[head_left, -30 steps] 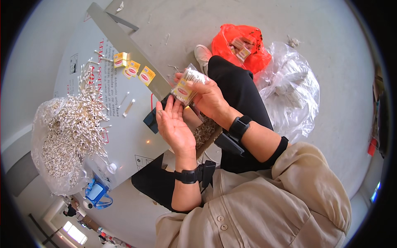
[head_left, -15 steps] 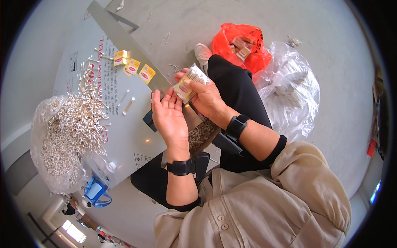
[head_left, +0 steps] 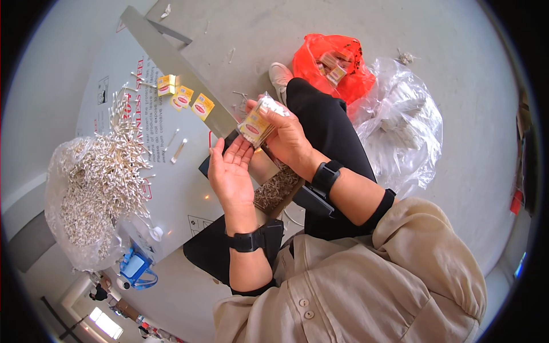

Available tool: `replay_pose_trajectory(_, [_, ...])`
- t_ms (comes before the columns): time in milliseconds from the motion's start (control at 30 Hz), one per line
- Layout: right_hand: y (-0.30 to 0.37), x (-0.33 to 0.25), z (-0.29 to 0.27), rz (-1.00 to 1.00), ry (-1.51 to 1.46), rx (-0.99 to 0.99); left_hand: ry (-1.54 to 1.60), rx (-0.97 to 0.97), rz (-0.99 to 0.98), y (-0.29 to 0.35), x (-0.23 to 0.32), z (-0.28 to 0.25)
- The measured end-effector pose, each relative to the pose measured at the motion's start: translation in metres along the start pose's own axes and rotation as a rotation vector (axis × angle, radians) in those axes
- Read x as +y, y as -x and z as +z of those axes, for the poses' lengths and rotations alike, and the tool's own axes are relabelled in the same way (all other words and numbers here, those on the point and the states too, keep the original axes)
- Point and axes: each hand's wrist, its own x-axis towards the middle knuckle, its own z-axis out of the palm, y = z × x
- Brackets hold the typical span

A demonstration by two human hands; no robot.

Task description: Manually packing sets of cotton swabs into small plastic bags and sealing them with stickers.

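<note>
My right hand point(head_left: 293, 137) grips a clear packet of cotton swabs point(head_left: 255, 127) with a yellow label, its thumb across the upper face. White swab tips show through the film. My left hand point(head_left: 233, 178) is palm up with its fingers stretched out. Its fingertips reach the packet's lower end; whether they press on it I cannot tell. Under my hands sits an open box point(head_left: 269, 194) with brownish stick-like bits inside. On the table left of my hands lie several yellow label cards point(head_left: 202, 106) and a few loose swabs point(head_left: 179, 150).
A big heap of cotton swabs point(head_left: 106, 188) spills from a clear bag at the table's point(head_left: 189, 183) left. On the floor to the right stand a red bag point(head_left: 311, 51) of packets and a clear plastic bag point(head_left: 409, 126). A blue pouch point(head_left: 134, 267) lies near the table's lower left.
The packet has turned slightly, so its label faces up more. My left hand has shifted a little down and left, its fingers staying stretched out.
</note>
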Motion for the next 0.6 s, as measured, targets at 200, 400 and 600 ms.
replay_pose_trajectory(200, [0.0,0.009,0.004,-0.018,0.099,0.04,-0.027,-0.1,-0.042,-0.011,0.006,0.0])
replay_pose_trajectory(400, [0.002,0.01,0.0,-0.054,0.145,0.006,0.02,-0.211,-0.041,-0.01,0.008,-0.004])
replay_pose_trajectory(600, [-0.001,-0.006,0.002,-0.038,-0.093,0.046,0.234,-0.06,0.012,-0.004,-0.002,0.005])
